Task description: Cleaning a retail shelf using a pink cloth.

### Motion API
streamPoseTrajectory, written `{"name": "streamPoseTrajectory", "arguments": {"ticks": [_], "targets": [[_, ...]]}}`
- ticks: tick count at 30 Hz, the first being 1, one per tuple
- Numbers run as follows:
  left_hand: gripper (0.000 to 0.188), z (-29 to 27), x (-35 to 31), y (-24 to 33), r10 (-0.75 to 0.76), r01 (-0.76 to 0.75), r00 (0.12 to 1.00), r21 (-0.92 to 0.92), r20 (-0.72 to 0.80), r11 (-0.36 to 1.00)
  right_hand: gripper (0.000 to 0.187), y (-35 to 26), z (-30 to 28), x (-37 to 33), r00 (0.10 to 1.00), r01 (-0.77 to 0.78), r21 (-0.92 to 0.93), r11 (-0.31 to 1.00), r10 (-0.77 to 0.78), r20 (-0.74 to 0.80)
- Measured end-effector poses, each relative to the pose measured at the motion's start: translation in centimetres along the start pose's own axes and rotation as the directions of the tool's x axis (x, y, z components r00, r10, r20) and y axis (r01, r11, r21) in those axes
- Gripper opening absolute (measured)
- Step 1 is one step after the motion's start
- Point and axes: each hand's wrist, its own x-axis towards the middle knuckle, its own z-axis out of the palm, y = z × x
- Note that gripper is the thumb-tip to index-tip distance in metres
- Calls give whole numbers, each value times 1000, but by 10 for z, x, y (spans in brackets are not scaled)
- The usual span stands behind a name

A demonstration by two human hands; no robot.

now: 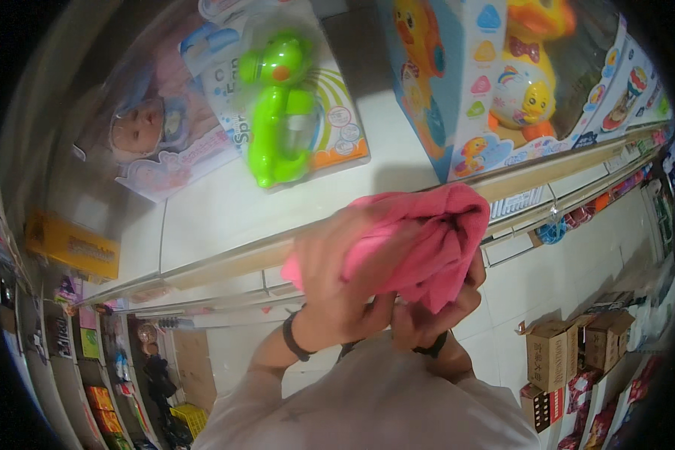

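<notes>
A bunched, folded pink cloth (420,244) is held up in front of me, above the front edge of the white tiled counter (225,232). My left hand (334,277) lies over its left side with the fingers bent around it, somewhat blurred. My right hand (450,311) grips the cloth from below and from the right, some of its fingers hidden behind the folds. Beyond the cloth, on the counter, lies a bright green animal-shaped toy (277,131) in a clear-fronted package. A boxed toy duck (525,90) stands at the far right.
A boxed baby doll (139,127) lies at the far left, with a yellow box (71,244) near the counter's left end. Below are stocked shelves (97,360) at left and open cardboard boxes (551,352) at right. Goods line a lower shelf (517,202) under the counter edge.
</notes>
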Motion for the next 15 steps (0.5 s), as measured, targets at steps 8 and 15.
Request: {"name": "streamPoseTrajectory", "arguments": {"ticks": [8, 15], "targets": [[39, 11, -19, -28, 124, -131, 988, -78, -94, 988, 51, 17, 28, -23, 996, 48, -43, 998, -51, -80], [35, -20, -42, -53, 22, -57, 988, -224, -155, 973, 42, 4, 71, -43, 998, 50, -100, 994, -54, -44]]}}
